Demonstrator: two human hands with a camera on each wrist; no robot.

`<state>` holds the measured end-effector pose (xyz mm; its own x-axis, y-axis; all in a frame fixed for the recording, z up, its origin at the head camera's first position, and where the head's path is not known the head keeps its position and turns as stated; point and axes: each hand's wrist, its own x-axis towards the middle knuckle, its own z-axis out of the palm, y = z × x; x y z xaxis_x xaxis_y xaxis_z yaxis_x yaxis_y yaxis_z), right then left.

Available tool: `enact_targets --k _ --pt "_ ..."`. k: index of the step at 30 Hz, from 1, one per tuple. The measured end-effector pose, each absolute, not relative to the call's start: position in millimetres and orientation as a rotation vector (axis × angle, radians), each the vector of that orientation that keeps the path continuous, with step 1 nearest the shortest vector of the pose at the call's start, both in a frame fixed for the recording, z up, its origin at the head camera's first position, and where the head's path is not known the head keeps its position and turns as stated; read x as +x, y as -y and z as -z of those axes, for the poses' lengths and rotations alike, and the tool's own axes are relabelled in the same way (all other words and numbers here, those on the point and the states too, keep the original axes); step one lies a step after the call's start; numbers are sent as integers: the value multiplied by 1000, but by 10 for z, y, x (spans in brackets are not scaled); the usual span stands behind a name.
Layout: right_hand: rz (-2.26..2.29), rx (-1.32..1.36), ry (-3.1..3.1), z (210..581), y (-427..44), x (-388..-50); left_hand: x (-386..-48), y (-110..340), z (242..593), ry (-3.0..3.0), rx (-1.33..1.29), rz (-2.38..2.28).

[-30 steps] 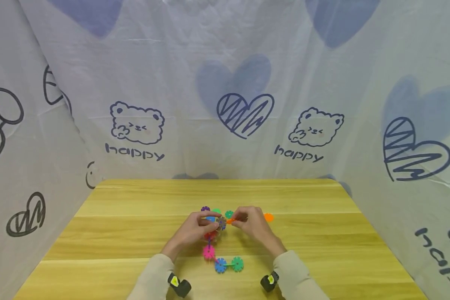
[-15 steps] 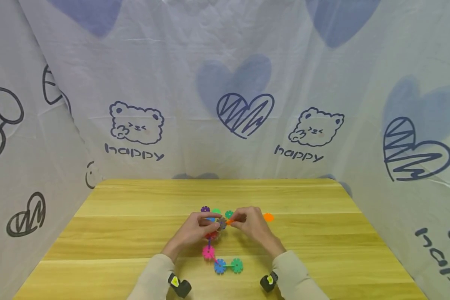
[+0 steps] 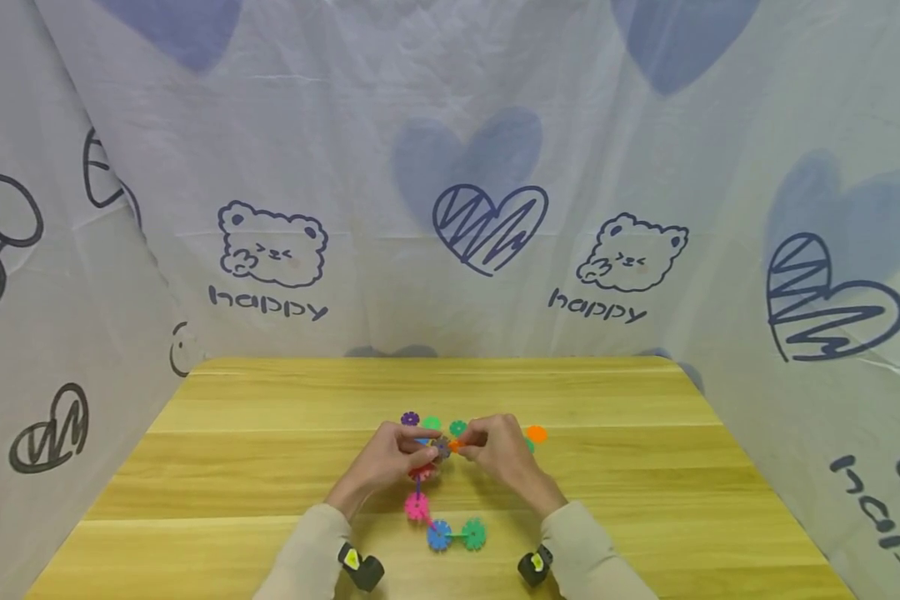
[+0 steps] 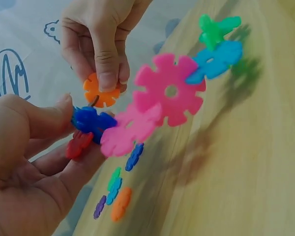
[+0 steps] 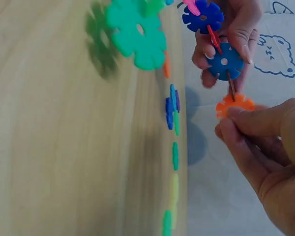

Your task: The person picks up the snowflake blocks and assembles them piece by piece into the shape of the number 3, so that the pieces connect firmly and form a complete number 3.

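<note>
My left hand (image 3: 381,460) pinches the far end of a chain of notched plastic discs, near a blue disc (image 5: 224,61). In the right wrist view a brown disc (image 5: 230,84), seen edge-on, joins that blue disc to an orange disc (image 5: 236,104). The orange disc is pinched between thumb and finger of my right hand (image 3: 512,454). From the left hand the chain runs toward the body: red, dark blue, a pink disc (image 3: 417,506), a light blue disc (image 3: 439,535) and a green disc (image 3: 474,533). Fingers hide part of the joints.
Loose discs lie on the wooden table (image 3: 270,467) behind the hands: a purple one (image 3: 410,419), a light green one (image 3: 431,423), a green one (image 3: 458,427) and an orange one (image 3: 536,433) to the right. Patterned white cloth (image 3: 375,292) surrounds the table.
The right hand and the orange disc have shifted slightly left, closer to the left hand. The chain's near end has moved slightly toward the body. Both hands keep their grips.
</note>
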<state>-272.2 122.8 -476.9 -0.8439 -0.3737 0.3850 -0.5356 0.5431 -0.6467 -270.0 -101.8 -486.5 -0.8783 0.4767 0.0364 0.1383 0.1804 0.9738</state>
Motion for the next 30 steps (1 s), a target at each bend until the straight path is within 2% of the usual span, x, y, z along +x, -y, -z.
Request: enact_targets --k 8,18,30 --pt "-1117 852 2547 4742 -1219 -2727 -2678 1010 4857 -2201 596 -1756" --pt "-1161 970 2486 4759 -1240 -2792 -2659 1042 4808 -2272 477 -1739" --pt "-1262 942 2643 4842 -1207 -2990 -2693 1197 4805 -2258 437 -1695"
